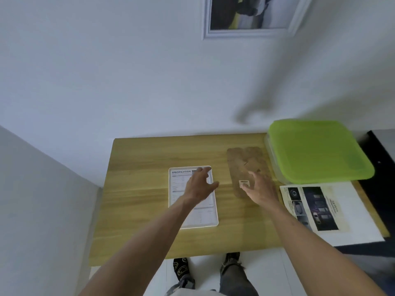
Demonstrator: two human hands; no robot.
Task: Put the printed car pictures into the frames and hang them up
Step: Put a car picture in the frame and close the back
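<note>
A white frame (177,189) lies flat on the wooden table (141,189) with a printed "SPECIFICATION" sheet in it. My left hand (199,184) hovers over its upper right part with fingers spread, holding nothing. To the right lies a brown backing board (239,161) with a small white label. My right hand (259,189) reaches over the board's lower end with relaxed fingers; contact is unclear. A printed car sheet (320,208) lies at the table's right edge. A framed car picture (248,16) hangs on the wall above.
A clear plastic box with a green lid (318,150) stands at the table's back right. A dark piece of furniture (380,159) sits right of the table. My feet show on the white floor below the table's front edge. The wall corner is at the left.
</note>
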